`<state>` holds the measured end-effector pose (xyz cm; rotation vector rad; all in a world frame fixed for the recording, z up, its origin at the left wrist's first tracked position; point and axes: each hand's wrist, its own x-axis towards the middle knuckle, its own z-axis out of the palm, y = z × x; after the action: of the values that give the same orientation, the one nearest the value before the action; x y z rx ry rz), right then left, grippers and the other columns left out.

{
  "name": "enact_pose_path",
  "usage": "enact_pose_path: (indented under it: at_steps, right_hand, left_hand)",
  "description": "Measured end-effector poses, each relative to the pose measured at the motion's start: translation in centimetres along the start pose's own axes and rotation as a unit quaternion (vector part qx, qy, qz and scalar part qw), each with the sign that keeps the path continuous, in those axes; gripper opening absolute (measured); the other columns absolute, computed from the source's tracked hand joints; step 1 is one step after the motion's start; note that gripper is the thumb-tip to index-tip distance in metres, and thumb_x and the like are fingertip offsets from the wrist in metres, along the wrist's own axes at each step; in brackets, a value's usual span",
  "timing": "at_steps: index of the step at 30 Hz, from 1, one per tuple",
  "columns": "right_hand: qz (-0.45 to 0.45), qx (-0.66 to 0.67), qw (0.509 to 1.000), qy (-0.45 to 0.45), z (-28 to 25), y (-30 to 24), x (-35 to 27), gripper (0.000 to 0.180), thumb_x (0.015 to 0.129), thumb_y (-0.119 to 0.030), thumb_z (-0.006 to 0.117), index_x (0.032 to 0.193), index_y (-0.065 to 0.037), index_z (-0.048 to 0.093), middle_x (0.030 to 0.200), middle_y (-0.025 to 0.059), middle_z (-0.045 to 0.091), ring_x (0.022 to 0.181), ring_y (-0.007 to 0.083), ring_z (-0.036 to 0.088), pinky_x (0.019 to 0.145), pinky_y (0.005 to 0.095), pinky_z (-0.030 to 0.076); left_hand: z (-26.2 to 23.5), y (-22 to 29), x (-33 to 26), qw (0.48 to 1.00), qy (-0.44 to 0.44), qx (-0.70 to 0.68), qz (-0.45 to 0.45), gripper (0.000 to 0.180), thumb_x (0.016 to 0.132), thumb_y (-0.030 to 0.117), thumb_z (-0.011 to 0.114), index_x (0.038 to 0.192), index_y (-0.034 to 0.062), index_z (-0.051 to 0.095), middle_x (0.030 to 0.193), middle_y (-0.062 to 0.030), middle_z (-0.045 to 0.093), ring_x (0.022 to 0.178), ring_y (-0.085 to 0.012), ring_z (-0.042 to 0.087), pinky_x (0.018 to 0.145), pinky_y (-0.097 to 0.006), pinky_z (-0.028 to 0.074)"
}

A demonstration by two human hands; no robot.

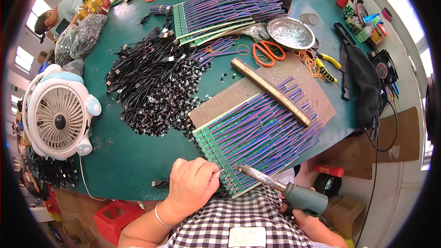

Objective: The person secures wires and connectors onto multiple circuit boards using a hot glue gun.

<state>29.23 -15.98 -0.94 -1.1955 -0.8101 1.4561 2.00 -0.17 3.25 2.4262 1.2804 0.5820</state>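
panel [212, 150] is laid aslant at the table's [120, 167] near edge, its wires [250, 135] fanned up and right over cardboard [219, 107], with a bar [272, 93] set across them. iron [301, 196] is gripped by the right hand [299, 217], fingers wrapped round the handle and partly hidden by it; tip is pointed at the panel's nearer part. left hand [195, 183] is curled closed, thumb and forefinger pinched beside the tip; what is held there is too small to be told.

step looks like soldering along the green strip. tip contact should be kept brief and confined to one pad, so neighbours aren't bridged. left fingertips should be kept clear of the hot shaft. bar is best left in place so wires don't drift. wire insulation shouldn't be brushed by the iron. whether any joint is wetted cannot be told from here.
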Motion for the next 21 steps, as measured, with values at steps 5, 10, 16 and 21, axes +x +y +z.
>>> enact_pose_path:
  at_steps: [5, 10, 16, 21]
  right_hand:
    - [-0.007, -0.052, 0.999, -0.005, 0.2, -0.6, 0.4, 0.051, 0.084, -0.014, 0.07, 0.121, 0.004, 0.039, 0.094, 0.0144, 0.066, 0.08, 0.0203, 0.066, 0.077, 0.0343, 0.053]
    - [-0.023, -0.051, 0.998, -0.024, -0.1, -0.2, 0.3, 0.048, 0.085, -0.013, 0.068, 0.12, 0.005, 0.04, 0.094, 0.0144, 0.066, 0.081, 0.0198, 0.067, 0.076, 0.0339, 0.053]
    - [0.001, -0.113, 0.994, -0.003, 0.8, -1.4, -0.3, 0.046, 0.084, -0.007, 0.067, 0.12, 0.006, 0.042, 0.097, 0.0146, 0.067, 0.082, 0.019, 0.068, 0.076, 0.0317, 0.052]
    - [-0.02, -0.221, 0.975, 0.031, 0.9, -1.6, -0.6, 0.035, 0.076, -0.009, 0.072, 0.106, 0.0, 0.059, 0.096, 0.0115, 0.068, 0.081, 0.024, 0.067, 0.076, 0.0344, 0.052]
  left_hand:
    - [0.5, -1.0, -0.4, 0.998, 0.031, 0.007, 0.056, 0.015, 0.071, 0.007, 0.071, 0.084, 0.0106, 0.065, 0.078, 0.0007, 0.061, 0.069, -0.0175, 0.057, 0.065, -0.034, 0.036]
    - [0.2, -1.6, -0.7, 0.99, 0.023, 0.052, 0.132, 0.018, 0.076, 0.014, 0.063, 0.093, 0.0113, 0.067, 0.079, 0.0029, 0.057, 0.067, -0.0137, 0.054, 0.069, -0.032, 0.037]
    - [0.3, -1.9, -0.5, 0.985, 0.031, 0.049, 0.163, 0.02, 0.069, 0.01, 0.068, 0.088, 0.0128, 0.069, 0.075, 0.0041, 0.059, 0.065, -0.0126, 0.054, 0.066, -0.031, 0.036]
    - [0.3, -1.7, -0.7, 0.987, 0.024, 0.034, 0.156, 0.02, 0.068, 0.007, 0.068, 0.087, 0.0124, 0.069, 0.075, 0.0032, 0.058, 0.066, -0.013, 0.054, 0.067, -0.032, 0.036]
